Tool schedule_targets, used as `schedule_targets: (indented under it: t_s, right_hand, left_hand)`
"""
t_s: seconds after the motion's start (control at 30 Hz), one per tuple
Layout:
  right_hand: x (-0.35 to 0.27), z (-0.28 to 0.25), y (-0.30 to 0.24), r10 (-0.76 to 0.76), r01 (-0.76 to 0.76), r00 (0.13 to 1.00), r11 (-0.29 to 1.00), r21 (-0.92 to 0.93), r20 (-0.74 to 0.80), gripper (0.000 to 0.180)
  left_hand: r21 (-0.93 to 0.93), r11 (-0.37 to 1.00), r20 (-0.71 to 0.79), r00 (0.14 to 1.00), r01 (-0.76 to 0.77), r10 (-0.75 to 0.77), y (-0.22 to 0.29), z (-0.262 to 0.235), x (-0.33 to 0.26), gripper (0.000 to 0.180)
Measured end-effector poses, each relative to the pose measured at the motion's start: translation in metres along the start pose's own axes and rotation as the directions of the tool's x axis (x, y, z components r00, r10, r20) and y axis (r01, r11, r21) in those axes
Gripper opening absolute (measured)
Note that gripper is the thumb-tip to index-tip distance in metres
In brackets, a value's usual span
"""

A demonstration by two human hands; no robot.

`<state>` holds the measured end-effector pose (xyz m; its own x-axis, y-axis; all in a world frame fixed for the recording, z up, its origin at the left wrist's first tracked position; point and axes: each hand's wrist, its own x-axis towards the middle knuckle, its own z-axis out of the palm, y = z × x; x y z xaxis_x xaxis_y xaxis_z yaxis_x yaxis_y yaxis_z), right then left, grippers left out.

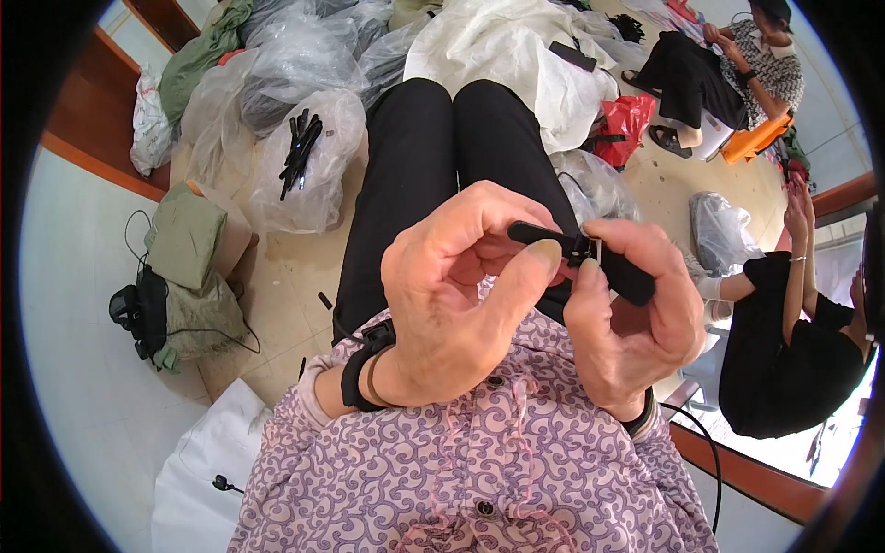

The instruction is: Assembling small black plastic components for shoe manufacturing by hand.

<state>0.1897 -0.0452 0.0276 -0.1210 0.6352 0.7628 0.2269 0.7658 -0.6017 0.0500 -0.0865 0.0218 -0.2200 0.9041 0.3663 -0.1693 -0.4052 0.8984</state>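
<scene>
Above my lap both hands hold a narrow black strip [533, 233] with rounded ends and a small metal piece [597, 251] near its middle. The thumb and fingers of my left hand [452, 295] pinch its left part. My right hand [636, 318] grips it beside the metal piece, thumb and forefinger close together there. The strip's other end [631, 279] slants down in front of my right fingers. How the metal piece joins the strip is too small to tell.
To the left of my knees, several slim black pieces [300, 152] lie on a clear plastic bag [318, 198]. White sheeting [507, 60] and a red bag [624, 129] lie ahead. Two people sit at the right. A cushioned stool-like bundle [189, 235] stands at the left.
</scene>
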Motion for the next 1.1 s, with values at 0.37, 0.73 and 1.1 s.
schedule_targets:
  t_s: [0.37, 0.73, 1.1]
  right_hand:
    - [0.003, 0.005, -0.001, -0.079, 0.079, 0.997, 0.997, -0.015, 0.001, 0.033]
    - [0.000, 0.005, 0.001, -0.061, 0.062, 0.998, 0.996, 0.067, -0.020, 0.027]
    - [-0.005, 0.002, -0.007, 0.120, -0.121, 0.993, 0.983, 0.138, 0.018, 0.026]
  left_hand:
    - [-0.023, 1.000, -0.018, 1.000, -0.020, 0.019, 0.002, 0.001, 0.000, 0.011]
    - [-0.029, 0.999, 0.011, 0.999, -0.041, 0.042, 0.003, 0.000, -0.002, 0.010]
    - [0.067, 0.986, 0.044, 0.988, -0.153, 0.150, -0.002, -0.006, -0.003, 0.013]
